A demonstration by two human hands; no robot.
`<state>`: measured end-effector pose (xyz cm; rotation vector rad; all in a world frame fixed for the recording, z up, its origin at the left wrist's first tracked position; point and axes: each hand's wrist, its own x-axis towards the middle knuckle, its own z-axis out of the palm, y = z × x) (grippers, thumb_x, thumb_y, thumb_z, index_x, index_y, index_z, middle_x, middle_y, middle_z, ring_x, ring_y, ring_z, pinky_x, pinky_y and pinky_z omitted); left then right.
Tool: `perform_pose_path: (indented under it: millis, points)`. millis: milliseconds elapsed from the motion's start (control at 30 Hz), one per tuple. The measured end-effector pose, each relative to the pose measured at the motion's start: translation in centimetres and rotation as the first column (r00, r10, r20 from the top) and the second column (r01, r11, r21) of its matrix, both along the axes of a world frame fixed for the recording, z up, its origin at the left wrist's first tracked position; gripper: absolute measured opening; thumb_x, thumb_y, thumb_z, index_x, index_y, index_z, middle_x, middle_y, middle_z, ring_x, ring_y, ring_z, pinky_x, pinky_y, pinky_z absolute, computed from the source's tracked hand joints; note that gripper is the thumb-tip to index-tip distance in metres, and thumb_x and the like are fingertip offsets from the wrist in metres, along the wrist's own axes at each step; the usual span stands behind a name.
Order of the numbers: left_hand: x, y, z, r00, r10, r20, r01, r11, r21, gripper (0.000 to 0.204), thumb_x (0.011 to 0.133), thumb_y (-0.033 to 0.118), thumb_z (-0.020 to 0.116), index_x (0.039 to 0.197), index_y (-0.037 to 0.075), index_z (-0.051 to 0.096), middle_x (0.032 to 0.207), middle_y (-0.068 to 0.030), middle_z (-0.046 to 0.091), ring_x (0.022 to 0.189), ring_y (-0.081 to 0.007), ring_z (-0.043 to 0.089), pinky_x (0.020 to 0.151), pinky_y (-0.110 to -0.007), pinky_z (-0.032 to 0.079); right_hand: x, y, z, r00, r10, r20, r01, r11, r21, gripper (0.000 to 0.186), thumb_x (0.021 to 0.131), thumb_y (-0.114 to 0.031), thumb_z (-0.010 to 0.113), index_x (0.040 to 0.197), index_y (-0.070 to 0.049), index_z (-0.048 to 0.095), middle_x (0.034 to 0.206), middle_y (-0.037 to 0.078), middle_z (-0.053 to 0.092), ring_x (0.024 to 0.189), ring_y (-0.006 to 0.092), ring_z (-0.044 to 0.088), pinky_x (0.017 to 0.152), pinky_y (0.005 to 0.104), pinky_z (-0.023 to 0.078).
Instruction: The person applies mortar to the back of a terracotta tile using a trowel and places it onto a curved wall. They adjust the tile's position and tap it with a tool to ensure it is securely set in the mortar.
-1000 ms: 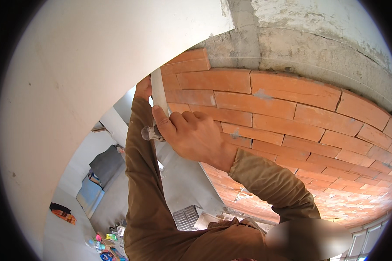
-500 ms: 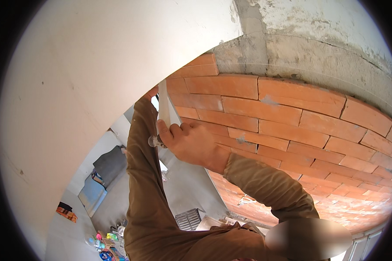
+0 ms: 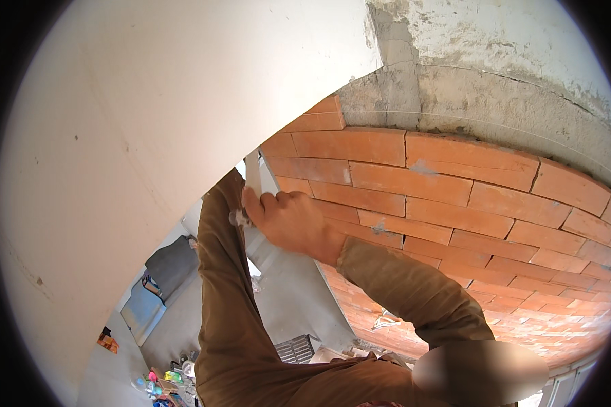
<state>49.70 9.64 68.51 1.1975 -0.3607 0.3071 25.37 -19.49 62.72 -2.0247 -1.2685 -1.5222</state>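
My right hand (image 3: 288, 220) is closed around a pale, flat, strip-like tool (image 3: 252, 175), its exact kind unclear. The strip points up past my thumb toward the edge of the white surface (image 3: 183, 81). A roundish, grey-stained knob (image 3: 237, 218) shows just below my fingers; I cannot tell whether it belongs to the same tool. My left arm (image 3: 220, 271), in a brown sleeve, reaches upward, and its hand is hidden behind that white surface. Beside my right hand rises a wall of orange bricks (image 3: 414, 180).
A rough grey concrete band (image 3: 482, 98) runs above the top bricks, with a thin string (image 3: 468, 117) across it. Far below on the floor lie a dark grate (image 3: 295, 349), a blue panel (image 3: 142, 308), a dark sheet (image 3: 173, 268) and several colourful items (image 3: 170, 383).
The brick wall and white surface sit slightly lower in view. My left hand, partly visible before, has gone behind the white surface. Less of the pale strip shows above my right hand.
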Motion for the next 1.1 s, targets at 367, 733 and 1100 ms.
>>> perform_pose_path:
  millis: [367,733,1100]
  points:
    - [-0.4,-1.2,0.4,1.000,-0.008,-0.011,0.008,1.000,0.004,0.035,0.096,0.026,0.061,0.122,0.003,0.060,0.115,-0.0108,0.063,0.100,-0.0247,0.064,0.080,-0.043,0.056,0.7,-0.4,0.3,1.000,0.022,0.002,-0.022,0.998,0.063,0.046,0.079,-0.020,0.066,0.115,0.006,0.059,0.063,0.004,0.059,0.050,0.0176,0.062,0.042,0.0305,0.048]
    - [-0.8,-2.1,0.9,1.000,0.010,-0.021,-0.010,1.000,0.013,0.034,0.098,0.019,0.057,0.126,0.000,0.059,0.121,-0.0122,0.062,0.104,-0.0260,0.063,0.083,-0.045,0.055,-1.4,-3.1,-2.4,0.990,0.139,-0.014,-0.137,0.986,0.092,0.051,0.078,-0.016,0.068,0.125,0.001,0.059,0.065,0.001,0.053,0.052,0.0169,0.056,0.046,0.0315,0.049]
    - [-0.7,-4.6,0.7,0.905,0.271,0.327,-0.280,0.960,-0.020,0.042,0.096,0.002,0.059,0.136,0.002,0.047,0.125,-0.0139,0.061,0.109,-0.0265,0.063,0.089,-0.038,0.053,-2.4,-5.7,-7.3,0.981,0.106,-0.166,-0.115,0.992,-0.045,0.060,0.073,-0.015,0.070,0.129,0.000,0.058,0.067,0.002,0.059,0.053,0.0172,0.058,0.046,0.0321,0.049]
